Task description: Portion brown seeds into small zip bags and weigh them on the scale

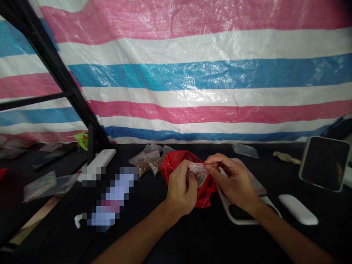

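Note:
Between my two hands is a small clear zip bag (200, 176) with brownish bits inside, its red-lined top edge upward. My left hand (180, 190) is closed on the bag's left side, thumb against the front. The thumb and fingers of my right hand (232, 181) pinch the top edge at its right end. Behind and below the zip bag lies an open, crumpled red plastic bag (172, 163); its contents are hidden. Several filled zip bags (152, 161) lie just beyond it to the left. Under my right hand sits a white device that looks like a digital scale (236, 221), partly covered.
Left on the black table are a blurred-out phone-like object (117, 198), a white earbud (78, 220), a long white block (103, 161) and flat clear bags (41, 185). To the right are a white rounded case (298, 209) and an upright dark screen (324, 165). Behind hangs a striped tarp (192, 77).

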A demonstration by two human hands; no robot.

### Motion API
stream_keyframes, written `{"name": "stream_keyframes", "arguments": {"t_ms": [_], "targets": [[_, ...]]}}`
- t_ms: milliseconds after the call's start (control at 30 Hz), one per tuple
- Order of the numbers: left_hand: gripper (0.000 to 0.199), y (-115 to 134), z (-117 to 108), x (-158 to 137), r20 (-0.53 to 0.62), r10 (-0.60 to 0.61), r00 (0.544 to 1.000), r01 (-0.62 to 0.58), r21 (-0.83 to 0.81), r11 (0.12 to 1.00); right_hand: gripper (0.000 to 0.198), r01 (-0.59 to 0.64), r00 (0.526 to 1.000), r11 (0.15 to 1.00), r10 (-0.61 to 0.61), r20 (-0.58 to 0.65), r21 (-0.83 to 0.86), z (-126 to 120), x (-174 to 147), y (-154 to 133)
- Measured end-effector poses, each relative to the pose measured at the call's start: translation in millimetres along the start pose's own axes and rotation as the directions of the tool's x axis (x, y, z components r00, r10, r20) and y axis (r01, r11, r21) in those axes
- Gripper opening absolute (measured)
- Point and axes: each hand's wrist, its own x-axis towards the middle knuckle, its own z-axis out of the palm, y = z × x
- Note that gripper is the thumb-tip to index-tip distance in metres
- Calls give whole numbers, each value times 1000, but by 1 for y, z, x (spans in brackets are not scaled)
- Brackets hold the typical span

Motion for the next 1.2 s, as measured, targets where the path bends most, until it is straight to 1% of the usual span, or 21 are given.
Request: {"name": "stream_keyframes", "arguments": {"t_ms": [100,167,233,333,500,633,833,1000,1133,1200], "targets": [[9,-1,3,-1,0,-65,998,65,-30,997,13,-26,999,999,27,-25,44,3,-2,2],[16,-2,5,-1,-5,-121,993,120,-71,990,20,-35,999,996,36,-5,76,4,-3,3],[23,-3,8,0,-37,-171,985,164,-137,977,24,-43,999,992,41,24,118,5,-3,3],[28,-4,9,2,-74,-211,975,192,-208,959,28,-62,998,982,58,28,179,6,-3,3],[28,-3,6,3,-53,-155,987,144,-172,975,32,-124,991,956,130,-7,266,8,-1,6],[27,-4,6,2,-36,-143,989,136,-144,980,35,-156,986,940,168,-12,303,7,0,8],[23,-3,5,2,-1,-79,997,78,-134,988,32,-147,987,933,162,-21,328,4,0,8],[22,-4,5,3,-8,-65,998,64,-142,988,38,-161,987,940,154,48,302,7,-2,6],[22,-5,6,3,29,-60,998,63,-131,989,28,-143,989,952,144,17,269,8,-2,3],[23,-6,6,2,41,-67,997,72,-127,989,28,-134,991,960,133,20,248,8,-2,2]]}}
